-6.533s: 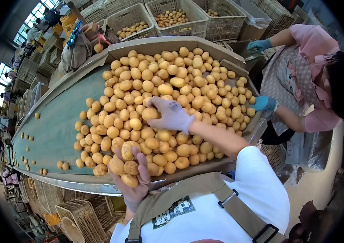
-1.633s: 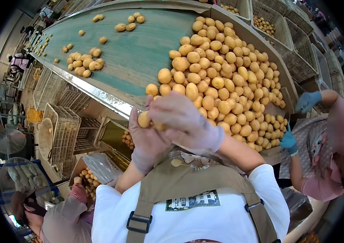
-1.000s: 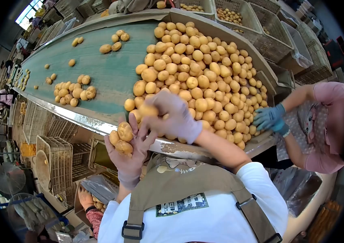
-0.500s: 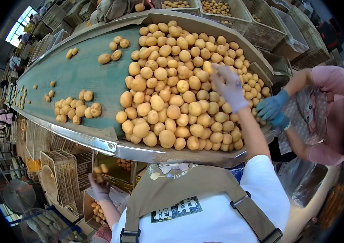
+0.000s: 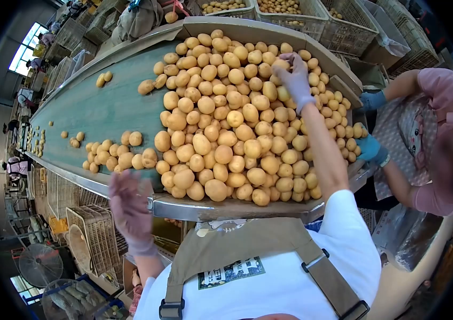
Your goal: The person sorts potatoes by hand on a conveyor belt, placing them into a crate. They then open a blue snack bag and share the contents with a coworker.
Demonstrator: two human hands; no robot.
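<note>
Recorded right hand (image 5: 293, 76) gripping one potato (image 5: 281, 65) at the far side of the heap (image 5: 223, 154); left hand (image 5: 130, 208) spread wide.
Observed heaped potatoes under the right hand, extending leftward and nearer, on a green belt (image 5: 103, 106). Noted left hand blurred, fingers apart, by the near metal edge (image 5: 194, 211), with a smaller potato cluster (image 5: 117, 154) just beyond. Sighted a co-worker's blue-gloved hand (image 5: 369, 148) rightward and nearer than the right hand, plus crates (image 5: 346, 33) beyond.
</note>
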